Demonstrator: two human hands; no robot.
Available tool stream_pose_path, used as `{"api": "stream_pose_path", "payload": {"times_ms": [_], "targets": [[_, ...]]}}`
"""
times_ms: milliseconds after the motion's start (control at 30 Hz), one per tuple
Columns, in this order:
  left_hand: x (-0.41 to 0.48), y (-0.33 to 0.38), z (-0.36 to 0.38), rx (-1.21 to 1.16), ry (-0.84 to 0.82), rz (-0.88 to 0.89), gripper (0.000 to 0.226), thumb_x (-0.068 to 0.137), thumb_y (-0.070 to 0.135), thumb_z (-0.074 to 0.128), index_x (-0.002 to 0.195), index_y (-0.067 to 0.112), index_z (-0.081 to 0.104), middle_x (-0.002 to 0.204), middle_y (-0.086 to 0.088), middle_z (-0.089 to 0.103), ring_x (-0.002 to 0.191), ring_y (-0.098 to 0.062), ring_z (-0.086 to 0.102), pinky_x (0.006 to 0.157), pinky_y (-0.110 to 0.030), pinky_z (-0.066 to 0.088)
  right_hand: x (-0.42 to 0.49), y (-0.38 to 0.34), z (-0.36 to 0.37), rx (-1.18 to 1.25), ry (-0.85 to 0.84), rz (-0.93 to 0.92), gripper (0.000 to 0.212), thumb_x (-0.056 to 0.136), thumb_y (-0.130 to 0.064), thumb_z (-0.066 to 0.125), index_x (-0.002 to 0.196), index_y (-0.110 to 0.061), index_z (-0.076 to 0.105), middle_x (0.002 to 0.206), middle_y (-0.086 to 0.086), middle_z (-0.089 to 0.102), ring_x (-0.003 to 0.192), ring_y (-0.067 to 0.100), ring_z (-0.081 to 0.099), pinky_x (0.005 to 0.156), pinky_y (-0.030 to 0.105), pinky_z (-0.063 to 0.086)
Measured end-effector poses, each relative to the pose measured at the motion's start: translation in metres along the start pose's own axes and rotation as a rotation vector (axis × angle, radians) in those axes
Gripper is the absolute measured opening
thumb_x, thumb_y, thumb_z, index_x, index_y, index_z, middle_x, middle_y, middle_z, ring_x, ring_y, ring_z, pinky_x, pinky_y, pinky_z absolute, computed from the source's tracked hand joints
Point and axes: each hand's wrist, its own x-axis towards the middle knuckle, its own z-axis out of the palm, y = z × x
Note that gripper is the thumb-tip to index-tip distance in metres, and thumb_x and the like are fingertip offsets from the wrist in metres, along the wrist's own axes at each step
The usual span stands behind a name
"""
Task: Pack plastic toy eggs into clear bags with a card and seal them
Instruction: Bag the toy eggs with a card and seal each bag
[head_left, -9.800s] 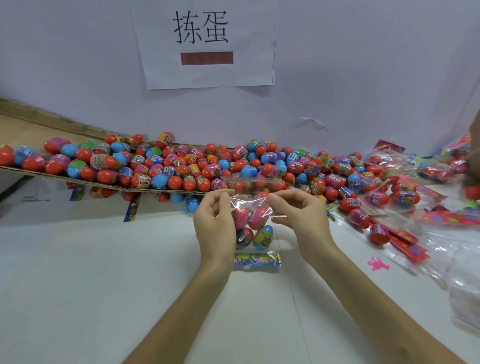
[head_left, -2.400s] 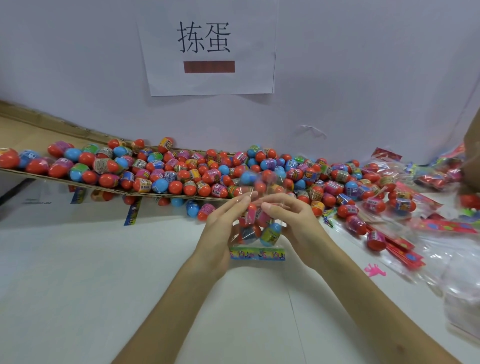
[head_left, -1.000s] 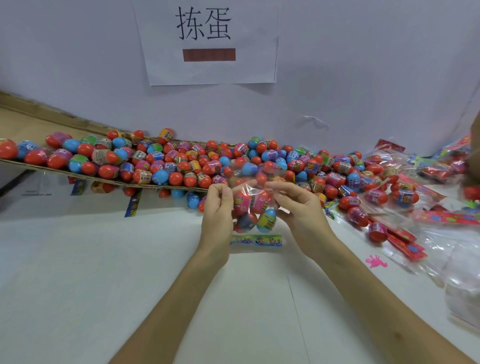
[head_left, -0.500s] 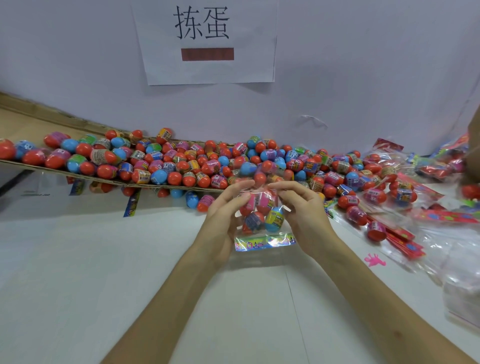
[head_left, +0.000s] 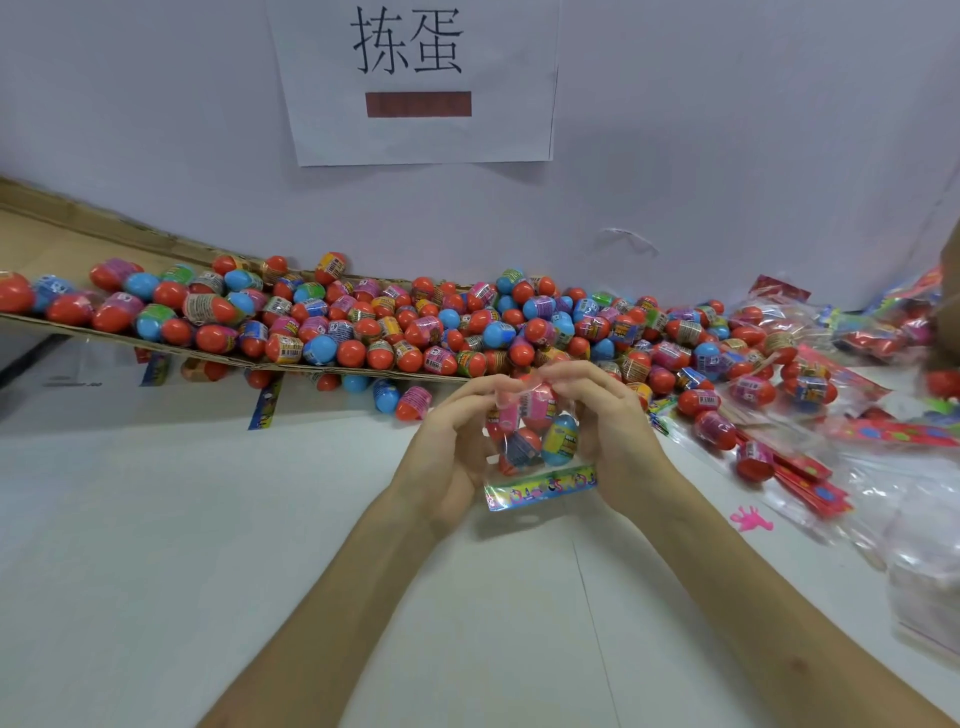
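Note:
A small clear bag (head_left: 535, 436) with several toy eggs hangs between my hands above the white table. A colourful printed card (head_left: 540, 487) shows along the bag's lower edge. My left hand (head_left: 447, 447) pinches the bag's top edge from the left. From the right, my right hand (head_left: 608, 431) pinches the same top edge, so the fingertips of both hands meet over the eggs. A blue and yellow egg (head_left: 560, 440) shows through the plastic.
A long heap of loose red, blue and pink eggs (head_left: 363, 322) lies on a cardboard flap (head_left: 31, 234) along the wall. Filled bags with red cards (head_left: 779, 415) are piled at the right. Empty clear bags (head_left: 924, 561) lie at the far right. A pink toy (head_left: 750, 518) lies nearby.
Both hands have drawn together at the bag's top edge. The bag has tilted a little, its card end swinging up on the right.

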Motion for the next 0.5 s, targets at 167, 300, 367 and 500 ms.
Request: {"api": "stream_pose_path", "payload": {"times_ms": [167, 300, 367, 500], "targets": [[-0.006, 0.004, 0.005, -0.036, -0.118, -0.005, 0.020, 0.084, 0.023, 0.055, 0.083, 0.023, 0.075, 0.122, -0.005, 0.073, 0.105, -0.026, 0.069, 0.083, -0.047, 0.058, 0.000, -0.001, -0.001, 0.080, -0.013, -0.013, 0.031, 0.094, 0.000, 0.054, 0.074, -0.015, 0.072, 0.100, 0.016, 0.071, 0.091, 0.027, 0.069, 0.071, 0.038, 0.059], [-0.009, 0.007, 0.007, -0.058, -0.222, 0.010, 0.027, 0.089, 0.015, 0.050, 0.076, 0.021, 0.073, 0.142, -0.011, 0.064, 0.129, -0.032, 0.062, 0.098, -0.052, 0.052, 0.001, -0.002, -0.002, 0.180, -0.103, 0.000, 0.027, 0.080, 0.002, 0.054, 0.067, -0.018, 0.066, 0.091, 0.010, 0.072, 0.087, 0.024, 0.070, 0.071, 0.036, 0.058], [-0.011, 0.008, 0.008, -0.048, -0.250, 0.020, 0.026, 0.088, 0.014, 0.051, 0.074, 0.021, 0.071, 0.143, -0.012, 0.063, 0.132, -0.032, 0.060, 0.097, -0.051, 0.053, 0.002, -0.001, -0.003, 0.222, -0.115, 0.034, 0.024, 0.078, -0.001, 0.053, 0.066, -0.018, 0.063, 0.094, 0.012, 0.068, 0.091, 0.028, 0.065, 0.080, 0.041, 0.055], [-0.013, 0.008, 0.007, -0.028, -0.282, 0.037, 0.026, 0.087, 0.011, 0.047, 0.071, 0.018, 0.066, 0.143, -0.011, 0.063, 0.129, -0.032, 0.063, 0.084, -0.046, 0.054, -0.001, -0.004, -0.004, 0.223, -0.154, 0.011, 0.028, 0.084, -0.007, 0.053, 0.063, -0.021, 0.065, 0.085, 0.002, 0.069, 0.081, 0.019, 0.067, 0.067, 0.034, 0.058]]}}
